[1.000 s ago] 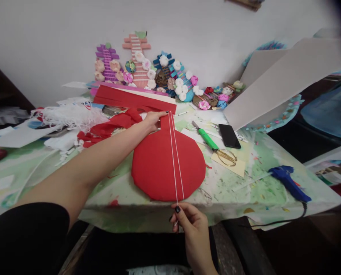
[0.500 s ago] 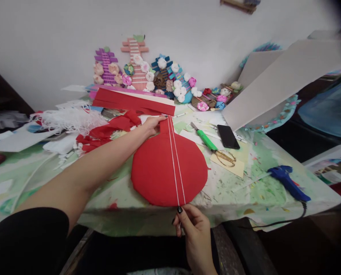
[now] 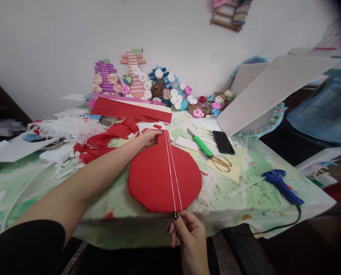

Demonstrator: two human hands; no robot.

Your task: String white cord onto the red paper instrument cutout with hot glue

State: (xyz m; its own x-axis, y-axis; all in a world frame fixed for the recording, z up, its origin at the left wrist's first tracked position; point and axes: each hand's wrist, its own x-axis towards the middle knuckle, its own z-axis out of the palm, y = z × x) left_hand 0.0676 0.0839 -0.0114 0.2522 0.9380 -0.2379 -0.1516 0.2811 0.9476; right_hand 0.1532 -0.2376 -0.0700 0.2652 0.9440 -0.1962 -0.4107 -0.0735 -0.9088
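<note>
Shape covered in smooth red material (image 3: 150, 179), rounded with a short neck, lies flat near the front edge of the table (image 3: 224, 206), its neck pointing to 12 o'clock. Directions here run from its middle.

Your left hand (image 3: 151, 138) reaches in to 11 o'clock and grips the top of the neck, thumb on the upper face; you cannot see its other fingertips clearly. Two strands of white string (image 3: 170, 172) run down the front, spreading slightly apart. At 5 o'clock, just beyond the rounded edge, your right hand (image 3: 190, 231) has thumb and finger pinched narrow on the string.

At 2 o'clock are a green-handled tool (image 3: 202, 146) and a black phone (image 3: 223, 142), with gold-handled scissors (image 3: 222, 163) between 2 and 3. The blue glue gun (image 3: 283, 186) lies well apart at 3 o'clock. At 10 o'clock sit crumpled red strips (image 3: 109, 136), with a tangle of white cord (image 3: 70, 128) beyond them. Red sheets (image 3: 130, 110) lie at 11 o'clock; flower-decorated pieces (image 3: 137, 82) stand behind them, by the wall.
</note>
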